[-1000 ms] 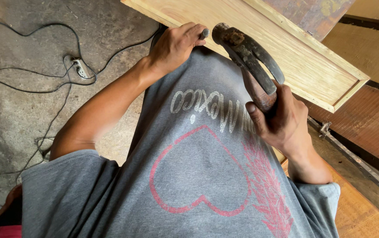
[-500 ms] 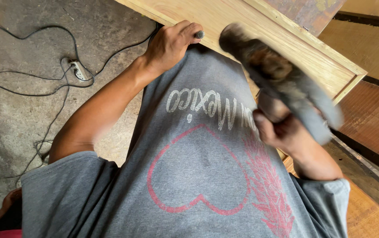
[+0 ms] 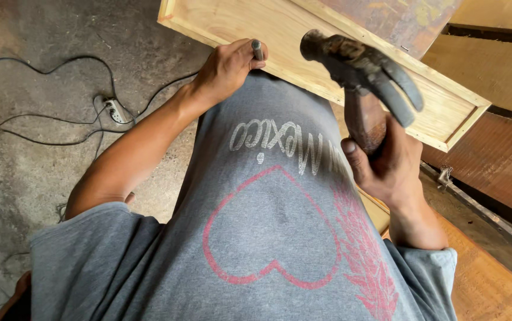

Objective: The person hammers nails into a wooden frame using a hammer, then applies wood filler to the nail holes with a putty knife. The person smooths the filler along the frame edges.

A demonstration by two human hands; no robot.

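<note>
My right hand grips the wooden handle of a dark claw hammer, whose head is raised above a pale wooden framed panel. My left hand pinches a short grey metal punch upright against the near edge of the panel. The hammer head hangs just right of the punch, a little apart from it. My grey shirt with a pink heart fills the lower middle and hides the panel's near edge below my hands.
A white power strip with black cables lies on the concrete floor at left. Reddish-brown boards and an orange board lie at right, with a metal bar between them.
The hammer swung up and back, then came forward again toward the punch. My left hand stayed at the panel edge holding the punch.
</note>
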